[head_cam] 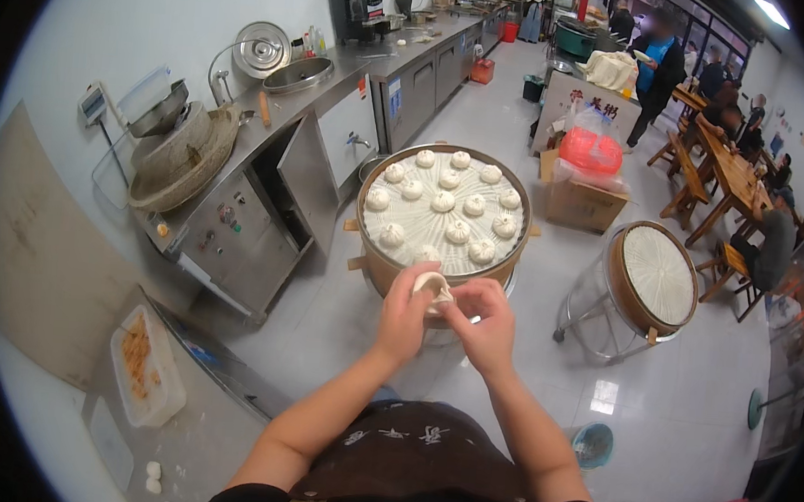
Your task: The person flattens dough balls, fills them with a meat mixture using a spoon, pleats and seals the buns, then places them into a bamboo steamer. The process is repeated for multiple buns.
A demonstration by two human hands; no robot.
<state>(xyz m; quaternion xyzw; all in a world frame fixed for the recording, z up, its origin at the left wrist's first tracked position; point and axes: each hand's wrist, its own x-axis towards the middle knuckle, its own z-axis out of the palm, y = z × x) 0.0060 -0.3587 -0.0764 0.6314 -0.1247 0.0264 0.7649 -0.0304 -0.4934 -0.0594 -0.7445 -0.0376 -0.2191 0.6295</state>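
Observation:
My left hand cups a partly pleated dough wrapper, its mouth still gaping, with the thumb pressed inside. The fingertips of my right hand pinch the wrapper's right rim. Whatever filling lies within is hidden by the thumb and dough. Just beyond both hands stands a large round bamboo steamer, lined with a white woven mat. Several pleated buns sit spaced apart on that mat. One bun at the near rim is partly covered by my left fingers.
Filling fills part of a white plastic tub on the lower-left counter, near several dough pieces. A second lined steamer rests on a wheeled stand at right. A cabinet door hangs open. People sit at wooden tables.

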